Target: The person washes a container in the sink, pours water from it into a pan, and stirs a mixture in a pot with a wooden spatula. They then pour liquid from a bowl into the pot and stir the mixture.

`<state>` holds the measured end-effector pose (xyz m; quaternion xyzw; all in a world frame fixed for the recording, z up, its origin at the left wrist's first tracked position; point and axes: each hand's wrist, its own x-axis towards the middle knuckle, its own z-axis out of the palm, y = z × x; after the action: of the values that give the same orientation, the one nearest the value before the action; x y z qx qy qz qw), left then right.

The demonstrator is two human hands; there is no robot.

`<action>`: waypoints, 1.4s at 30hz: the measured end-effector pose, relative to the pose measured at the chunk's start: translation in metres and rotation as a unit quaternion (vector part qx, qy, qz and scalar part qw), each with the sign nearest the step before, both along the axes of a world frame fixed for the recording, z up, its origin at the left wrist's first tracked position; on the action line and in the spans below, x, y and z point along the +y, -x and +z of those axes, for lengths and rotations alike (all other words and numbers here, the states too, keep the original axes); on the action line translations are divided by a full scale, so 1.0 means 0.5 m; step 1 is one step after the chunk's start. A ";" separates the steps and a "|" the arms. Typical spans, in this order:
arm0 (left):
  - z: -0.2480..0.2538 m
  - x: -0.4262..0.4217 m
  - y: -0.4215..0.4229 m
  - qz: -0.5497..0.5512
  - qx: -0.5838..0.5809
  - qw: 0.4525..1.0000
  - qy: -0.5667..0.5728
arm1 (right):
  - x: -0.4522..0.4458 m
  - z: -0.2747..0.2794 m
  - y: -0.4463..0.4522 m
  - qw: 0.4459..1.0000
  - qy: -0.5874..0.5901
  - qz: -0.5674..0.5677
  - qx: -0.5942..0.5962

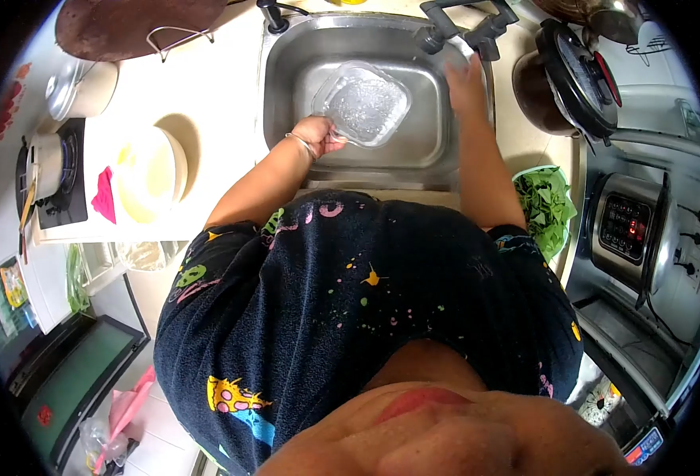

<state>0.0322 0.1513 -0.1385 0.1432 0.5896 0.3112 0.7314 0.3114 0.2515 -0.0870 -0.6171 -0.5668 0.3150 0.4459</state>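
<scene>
My left hand (319, 136) grips the near-left edge of a clear bowl (366, 107) with a squarish rim, held in the metal sink (294, 47). Droplets or water show inside the bowl. On the sink's right side, my right hand (465, 86) reaches up close to the dark faucet (477, 32). Its fingers are smeared by motion, so whether they touch the faucet is unclear.
Right of the sink are a basin of green leaves (546, 208) and a dark lidded cooker (552, 87). A soap dispenser (275, 17) stands at the back left corner. Leftward sit a pale round tub (151, 174), a pink cloth (104, 197) and a pot on the stove (46, 165).
</scene>
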 end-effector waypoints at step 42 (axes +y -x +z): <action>-0.163 -0.772 0.377 0.318 0.391 0.864 -0.019 | -0.059 0.011 0.246 0.820 0.335 0.248 0.391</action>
<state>-0.1561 -0.2347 -0.2198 0.0721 0.8345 0.4567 0.2997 0.1884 0.2218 -0.0813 -0.3920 -0.3377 0.8005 0.3026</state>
